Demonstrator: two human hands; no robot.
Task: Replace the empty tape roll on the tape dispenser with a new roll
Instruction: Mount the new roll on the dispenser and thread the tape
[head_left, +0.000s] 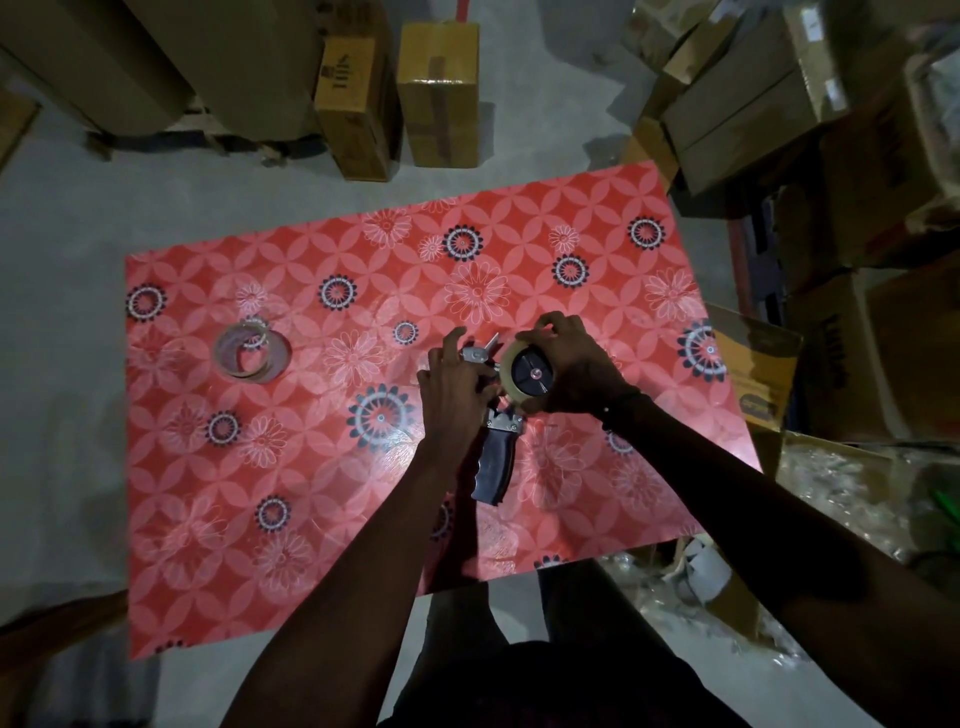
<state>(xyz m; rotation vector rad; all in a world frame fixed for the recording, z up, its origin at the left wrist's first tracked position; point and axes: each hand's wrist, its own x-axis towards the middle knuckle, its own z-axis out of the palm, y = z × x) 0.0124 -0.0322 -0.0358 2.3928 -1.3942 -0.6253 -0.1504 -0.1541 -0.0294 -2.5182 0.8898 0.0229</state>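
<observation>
— What is the person wearing, going by the tape dispenser (498, 415) as the landmark?

— Both forearms running down from it are bare, no sleeves in view. The right hand (566, 364), just right of the dispenser, has a thin dark band (621, 402) around its wrist.

— And the left hand (452, 389)?

— Nothing on its wrist or fingers that shows. Below the dispenser, at the bottom edge, there is dark clothing (545, 686), too dim to make out further.
</observation>
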